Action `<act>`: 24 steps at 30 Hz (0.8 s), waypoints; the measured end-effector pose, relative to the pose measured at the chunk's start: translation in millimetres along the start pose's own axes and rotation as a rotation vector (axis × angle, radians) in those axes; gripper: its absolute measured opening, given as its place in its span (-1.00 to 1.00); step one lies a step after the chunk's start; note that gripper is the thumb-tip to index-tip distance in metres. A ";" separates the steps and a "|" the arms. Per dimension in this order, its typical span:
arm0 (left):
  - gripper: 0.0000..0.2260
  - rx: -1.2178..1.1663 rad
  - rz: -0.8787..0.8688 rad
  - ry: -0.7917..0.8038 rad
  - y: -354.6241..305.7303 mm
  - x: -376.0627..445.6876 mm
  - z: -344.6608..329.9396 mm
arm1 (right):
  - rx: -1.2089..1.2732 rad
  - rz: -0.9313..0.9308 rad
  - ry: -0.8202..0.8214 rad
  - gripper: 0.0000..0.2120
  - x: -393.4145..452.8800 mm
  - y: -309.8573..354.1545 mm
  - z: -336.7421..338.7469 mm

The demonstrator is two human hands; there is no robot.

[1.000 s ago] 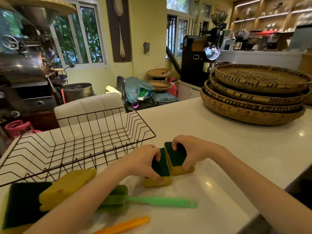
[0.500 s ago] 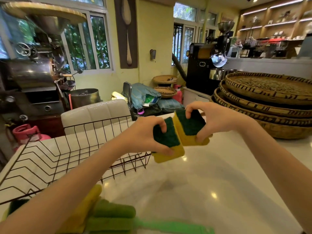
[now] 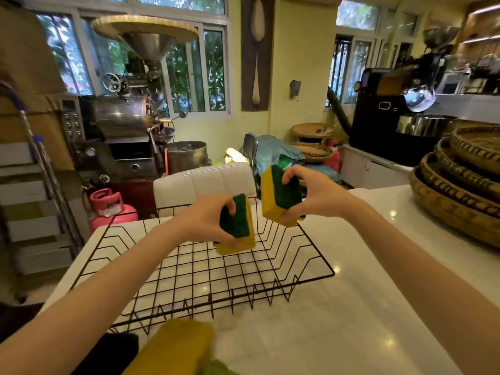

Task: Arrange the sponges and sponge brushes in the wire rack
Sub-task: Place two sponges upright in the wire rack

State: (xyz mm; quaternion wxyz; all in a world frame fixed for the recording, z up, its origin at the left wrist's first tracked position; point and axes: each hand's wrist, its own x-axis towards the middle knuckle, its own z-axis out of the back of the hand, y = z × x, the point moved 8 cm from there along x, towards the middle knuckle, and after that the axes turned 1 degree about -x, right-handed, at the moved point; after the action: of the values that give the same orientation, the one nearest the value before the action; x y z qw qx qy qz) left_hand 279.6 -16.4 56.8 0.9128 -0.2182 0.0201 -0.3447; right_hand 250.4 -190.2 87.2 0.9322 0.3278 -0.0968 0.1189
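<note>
The black wire rack [image 3: 311, 276] lies on the white counter with nothing in it. My left hand [image 3: 208, 220] grips a yellow sponge with a green scouring face [image 3: 238, 228], held upright above the rack's middle. My right hand [image 3: 313, 193] grips a second yellow-and-green sponge [image 3: 276, 196], tilted, above the rack's far right corner. The two sponges are a little apart. At the bottom edge lies a large yellow sponge [image 3: 176, 347], blurred, with a green piece beside it [image 3: 219, 369].
A stack of woven bamboo trays [image 3: 460, 190] stands on the counter at the right. Beyond the far edge are a white chair back [image 3: 205, 182], a pink gas cylinder [image 3: 108, 207] and a steel roasting machine [image 3: 121, 125]. Bare white counter [image 3: 338, 320] stretches right of the rack.
Both hands lifted the two sponges off the counter and carried them left and away, from beside the rack to above it. The sponges have moved apart.
</note>
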 end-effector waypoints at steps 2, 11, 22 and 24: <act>-0.55 0.059 0.041 0.061 17.1 9.5 -16.2 | 0.038 -0.008 0.043 -0.47 10.7 -9.1 -15.5; -0.55 0.136 0.076 0.161 46.2 28.7 -49.4 | -0.182 0.049 0.289 -0.41 35.5 -18.4 -84.7; -0.56 0.093 0.139 0.162 54.4 19.0 -58.4 | -0.454 -0.024 0.508 -0.40 45.8 -22.0 -111.3; -0.56 0.083 0.140 0.163 53.1 18.0 -58.9 | -0.475 -0.029 0.529 -0.43 48.6 -21.7 -116.7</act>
State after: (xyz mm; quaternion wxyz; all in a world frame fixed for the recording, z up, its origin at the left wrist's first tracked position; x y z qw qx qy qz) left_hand 315.3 -15.1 -16.4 0.9383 -0.1495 0.0949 -0.2972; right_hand 314.9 -125.0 -2.5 0.9768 0.0612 0.1277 0.1607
